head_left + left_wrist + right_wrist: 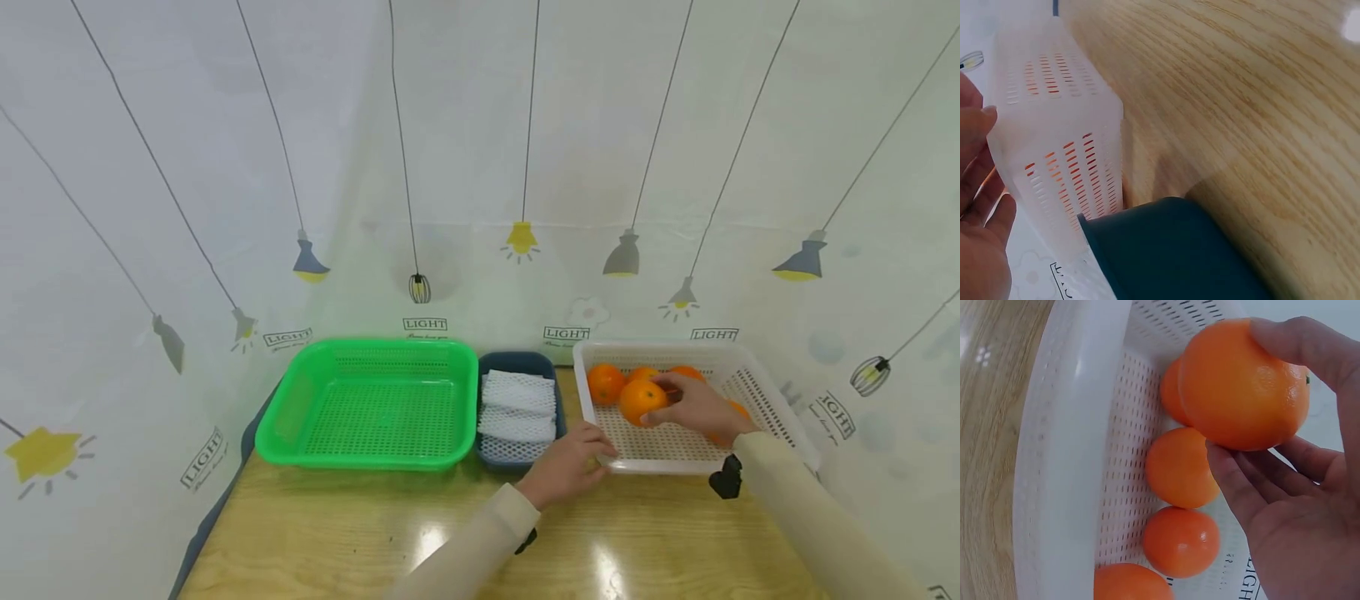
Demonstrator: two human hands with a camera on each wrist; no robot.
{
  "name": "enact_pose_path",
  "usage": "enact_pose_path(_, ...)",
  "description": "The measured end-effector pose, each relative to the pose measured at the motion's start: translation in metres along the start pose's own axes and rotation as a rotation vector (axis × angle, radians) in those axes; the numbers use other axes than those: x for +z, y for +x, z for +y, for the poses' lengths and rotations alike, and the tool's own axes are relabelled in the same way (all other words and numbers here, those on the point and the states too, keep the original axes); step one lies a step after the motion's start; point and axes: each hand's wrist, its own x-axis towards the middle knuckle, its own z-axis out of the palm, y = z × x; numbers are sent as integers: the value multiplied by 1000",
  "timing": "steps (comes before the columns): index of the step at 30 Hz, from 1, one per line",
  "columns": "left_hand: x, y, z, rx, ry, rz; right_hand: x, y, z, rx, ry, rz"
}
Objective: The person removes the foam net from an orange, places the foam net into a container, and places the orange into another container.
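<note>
My right hand (pixel 701 408) pinches an orange (pixel 642 402) between thumb and fingers, over the white perforated basket (pixel 652 465). In the right wrist view this orange (pixel 1244 384) is held above several other oranges (pixel 1182 542) lying in the basket. My left hand (pixel 567 465) is at the basket's near left corner, its fingers loosely bent. The left wrist view shows a fingertip (pixel 988 112) at the rim of the white basket (pixel 1054 131); whether it presses there I cannot tell.
A dark blue basket (pixel 517 363) with white foam net sleeves (pixel 517 408) stands between the white basket and a green basket (pixel 367 461). All three stand on a wooden table (pixel 337 533), against a wall covering (pixel 480 125) printed with lamps.
</note>
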Motion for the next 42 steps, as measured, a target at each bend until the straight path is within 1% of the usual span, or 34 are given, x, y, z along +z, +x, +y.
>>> enact_pose_path(4, 2, 0, -1, 16, 26, 22, 0, 13, 6, -2, -85, -30)
enact_pose_path(7, 3, 1, 0, 26, 25, 27, 2, 21, 13, -7, -118, -63)
enact_pose_path(10, 2, 1, 0, 26, 20, 27, 5, 30, 21, 13, -133, -85)
enact_pose_path(13, 1, 1, 1, 25, 20, 31, 9, 33, 25, 49, -149, -95)
enact_pose_path(19, 4, 2, 0, 21, 21, 45, 17, 34, 29, 105, -196, -87)
enact_pose_path(24, 3, 2, 1, -1, 0, 35, 24, 33, 31, 125, -179, -91)
enact_pose_path(32, 3, 1, 1, -42, -25, 13, 29, 34, 33, 140, -189, -75)
enact_pose_path(38, 5, 0, 0, -41, -20, 19, 31, 34, 39, 153, -199, -78)
enact_pose_path(42, 5, -2, 0, -36, -18, 22, 32, 33, 41, 160, -180, -80)
